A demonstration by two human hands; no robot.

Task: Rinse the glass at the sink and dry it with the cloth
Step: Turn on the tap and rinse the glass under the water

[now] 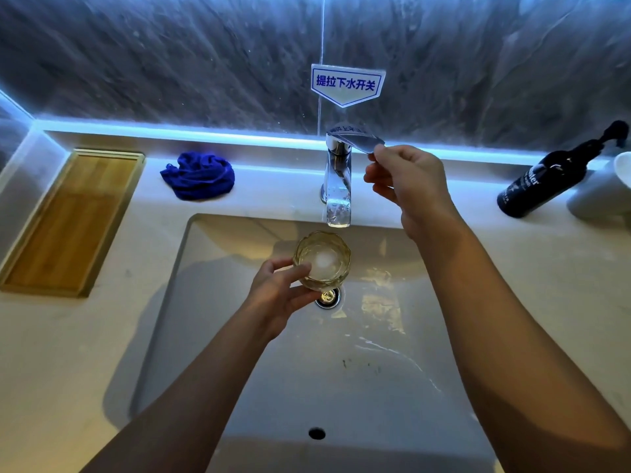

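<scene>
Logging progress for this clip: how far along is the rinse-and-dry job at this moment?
Early. Done: the glass is in the left hand, held over the sink below the spout. In hand: the right hand pinches the faucet handle; no stream is plainly visible, though the basin looks wet. Left: finishing the rinse and all the drying, since the blue cloth lies bunched on the counter, untouched.

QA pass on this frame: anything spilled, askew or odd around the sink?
Little stands out. The blue cloth lies crumpled on the counter, left of the faucet. A few dark specks mark the sink basin. The glass looks intact.
</scene>
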